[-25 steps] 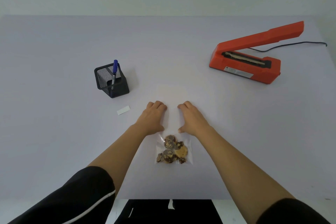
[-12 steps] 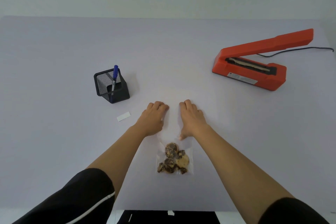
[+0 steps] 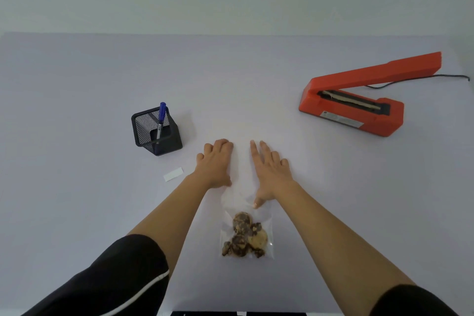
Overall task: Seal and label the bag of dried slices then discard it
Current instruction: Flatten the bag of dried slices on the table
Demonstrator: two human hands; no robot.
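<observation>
Both hands lie palm-down, gripping nothing: left hand (image 3: pixel 216 164) and right hand (image 3: pixel 269 169) rest on the table (image 3: pixel 77 213) just beyond the clear bag of dried slices (image 3: pixel 246 236), right thumb touching the bag's open top. White label (image 3: pixel 174 174) sits left of the bag, mesh pen holder (image 3: pixel 156 131) with blue marker (image 3: pixel 161 118) far-left, orange heat sealer (image 3: pixel 359 102), arm raised, far-right.

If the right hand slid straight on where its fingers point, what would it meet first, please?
Likely nothing: the right hand points across bare table, well left of the red sealer.
</observation>
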